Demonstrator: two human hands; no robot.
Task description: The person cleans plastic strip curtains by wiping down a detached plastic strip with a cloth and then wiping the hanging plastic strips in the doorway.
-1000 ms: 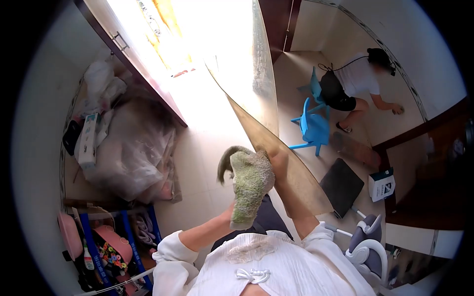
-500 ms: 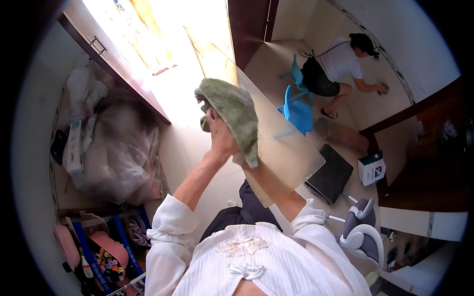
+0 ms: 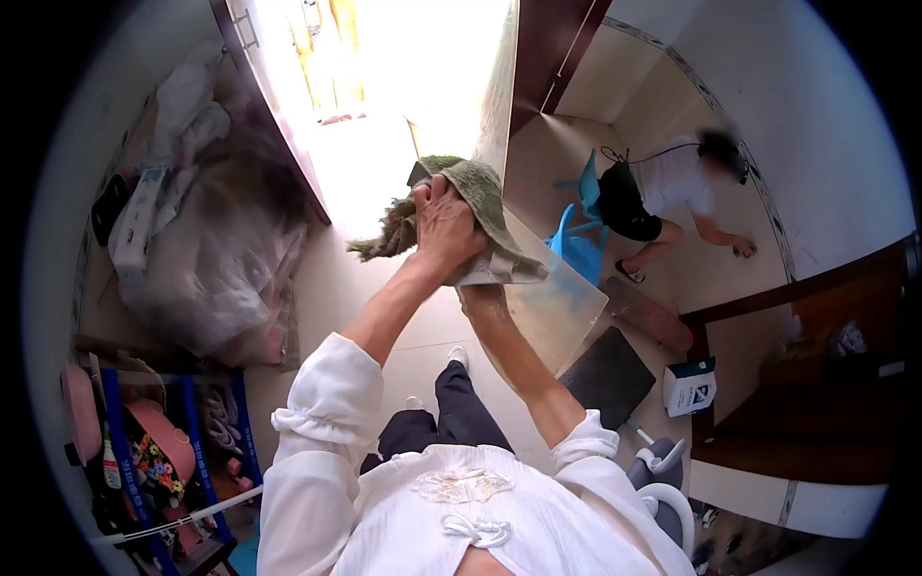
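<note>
My left hand (image 3: 448, 228) is closed on a fuzzy green cloth (image 3: 480, 187), pressing it over a clear, flat panel (image 3: 547, 302). The cloth spreads around the fingers, with a crumpled end hanging to the left. The panel is held up, tilted, in front of my body; its lower right corner shows past the cloth. My right hand (image 3: 477, 296) reaches up to the panel beneath the cloth and holds it up. Only its wrist side shows, and its fingers are hidden.
Plastic-wrapped items (image 3: 216, 259) stand at the left, above a rack (image 3: 197, 451) of small goods. On the right are blue chairs (image 3: 576, 245), a person (image 3: 663, 187) crouched by the wall, a dark flat board (image 3: 610, 379), a white box (image 3: 690, 387) and a grey-white chair (image 3: 663, 470).
My left hand and the cloth have turned and shifted slightly right over the panel. The cloth is bunched differently, and the panel is tilted differently. The whole view has swung.
</note>
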